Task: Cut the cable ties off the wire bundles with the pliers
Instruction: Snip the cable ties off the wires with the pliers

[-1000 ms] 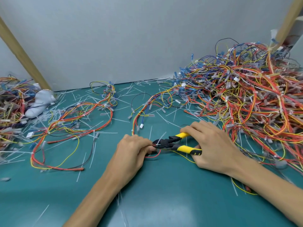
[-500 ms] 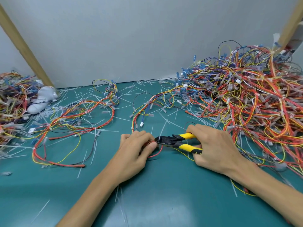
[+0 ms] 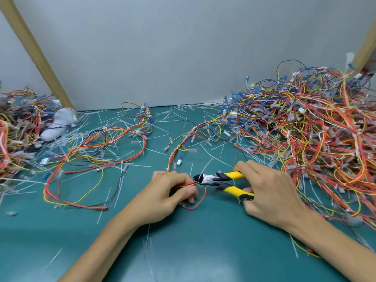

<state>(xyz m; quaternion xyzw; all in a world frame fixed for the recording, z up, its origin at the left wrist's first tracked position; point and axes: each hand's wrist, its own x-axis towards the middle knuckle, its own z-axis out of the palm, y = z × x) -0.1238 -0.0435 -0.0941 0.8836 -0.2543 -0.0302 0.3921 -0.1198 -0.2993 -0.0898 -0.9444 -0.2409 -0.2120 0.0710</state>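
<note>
Head view: both hands meet at lower centre of the frame, over the green mat point(image 3: 203, 245).
Left hand point(image 3: 168, 193): thumb and fingers pinch a thin wire bundle point(image 3: 188, 184) of red and yellow strands; a red loop trails just below the grip.
Right hand point(image 3: 268, 192): wrapped round the yellow handles of the pliers point(image 3: 219, 181); the handles are spread, the jaws slightly parted, the nose just beside the pinched wires.
Cable tie: too small to make out, probably at the pinch.
Doing it well: likely best to keep the strands taut and slip only the tie between the blades, then squeeze once — a bite taken blind could nick the insulation.
Mat: teal, strewn with white tie offcuts point(image 3: 205, 148); a loose harness point(image 3: 97, 145) lies at centre left.
Piles: a big tangle point(image 3: 315, 135) fills the right side — a smaller heap point(image 3: 18, 127) sits at the left edge.
Room: a plain grey wall point(image 3: 183, 47) stands behind, with a wooden strut point(image 3: 34, 51) slanting across the upper left.
</note>
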